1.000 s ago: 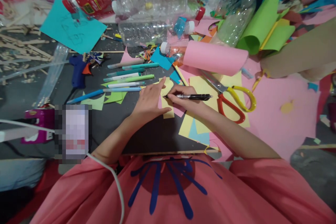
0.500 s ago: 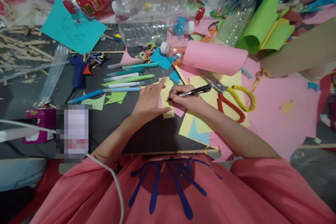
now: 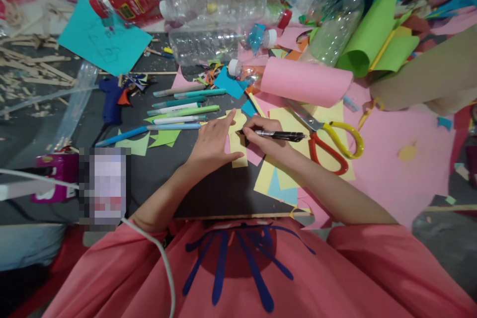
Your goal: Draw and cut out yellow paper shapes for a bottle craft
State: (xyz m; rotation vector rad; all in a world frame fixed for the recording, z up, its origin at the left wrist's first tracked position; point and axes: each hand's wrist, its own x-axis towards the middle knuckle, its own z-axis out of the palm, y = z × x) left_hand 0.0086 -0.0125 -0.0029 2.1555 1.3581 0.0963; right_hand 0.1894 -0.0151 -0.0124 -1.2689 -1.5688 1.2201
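A black pen (image 3: 281, 135) is gripped in my right hand (image 3: 266, 136), its tip on a small yellow paper piece (image 3: 238, 154). My left hand (image 3: 213, 143) lies spread over the left edge of that piece, thumb and forefinger apart. Pink paper shows under the yellow piece. Right of my right hand, scissors (image 3: 331, 146) with one yellow and one red handle rest on yellow and pink sheets. Several markers (image 3: 186, 109) lie left of and above my left hand.
Clear plastic bottles (image 3: 208, 44) crowd the back. A pink-wrapped bottle (image 3: 305, 81) lies behind the scissors. A blue glue gun (image 3: 111, 99) and wooden sticks (image 3: 37, 67) are at the left. Another person's forearm (image 3: 432, 69) reaches in from the right.
My right hand has shifted slightly up with the pen, whose back end has tipped lower and to the right. My left hand has stayed in place.
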